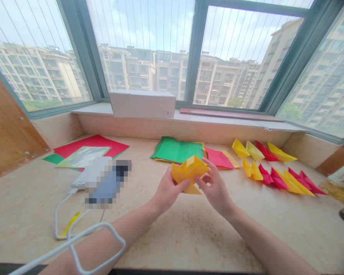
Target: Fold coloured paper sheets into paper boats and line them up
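Observation:
A partly folded yellow-orange paper [189, 171] is held up above the marble sill between both hands. My left hand [167, 191] grips its left side, thumb pressed on the lower edge. My right hand [215, 186] pinches the right side with fingers curled around the folds. Just behind the paper lies a stack of flat sheets, green [177, 149] on top with pink and yellow [220, 157] beside it.
Several folded yellow and red paper boats [275, 172] stand in two rows at the right. Red and green sheets [88, 149] lie at the left beside a blurred device [104, 183] with white cables [74, 236]. A white box [143, 104] sits on the window ledge.

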`<state>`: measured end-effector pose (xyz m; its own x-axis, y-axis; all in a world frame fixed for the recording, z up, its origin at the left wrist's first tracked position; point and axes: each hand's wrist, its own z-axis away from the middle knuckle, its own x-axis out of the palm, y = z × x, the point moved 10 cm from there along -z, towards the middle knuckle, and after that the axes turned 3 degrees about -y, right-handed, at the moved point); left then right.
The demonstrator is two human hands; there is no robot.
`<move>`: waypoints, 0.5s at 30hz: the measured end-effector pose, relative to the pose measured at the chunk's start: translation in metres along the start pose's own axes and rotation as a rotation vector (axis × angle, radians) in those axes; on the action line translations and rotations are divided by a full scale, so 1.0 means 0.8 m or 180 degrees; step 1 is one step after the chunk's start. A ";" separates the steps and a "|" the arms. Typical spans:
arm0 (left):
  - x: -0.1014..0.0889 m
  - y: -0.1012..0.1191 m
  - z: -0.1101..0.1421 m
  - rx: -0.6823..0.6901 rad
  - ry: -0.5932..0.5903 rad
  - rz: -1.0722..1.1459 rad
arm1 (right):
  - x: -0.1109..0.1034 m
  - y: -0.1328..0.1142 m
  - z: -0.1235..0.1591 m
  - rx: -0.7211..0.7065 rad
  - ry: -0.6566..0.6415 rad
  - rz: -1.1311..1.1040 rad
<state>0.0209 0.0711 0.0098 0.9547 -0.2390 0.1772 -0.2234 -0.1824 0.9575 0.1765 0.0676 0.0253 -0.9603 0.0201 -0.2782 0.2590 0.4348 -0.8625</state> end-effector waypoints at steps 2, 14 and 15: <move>-0.009 0.001 -0.003 0.0026 0.0128 -0.0050 | -0.004 -0.004 0.001 -0.0071 0.0054 0.0190; -0.015 0.003 -0.006 -0.0021 0.0203 -0.0178 | -0.012 -0.040 -0.001 -0.0811 0.0031 0.0578; -0.016 0.003 -0.006 -0.0019 0.0192 -0.0256 | -0.011 -0.040 -0.001 -0.0818 -0.0009 0.0643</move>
<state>0.0091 0.0781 0.0108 0.9796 -0.1659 0.1130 -0.1446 -0.1928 0.9705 0.1763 0.0542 0.0555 -0.8918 0.1267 -0.4344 0.4092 0.6354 -0.6549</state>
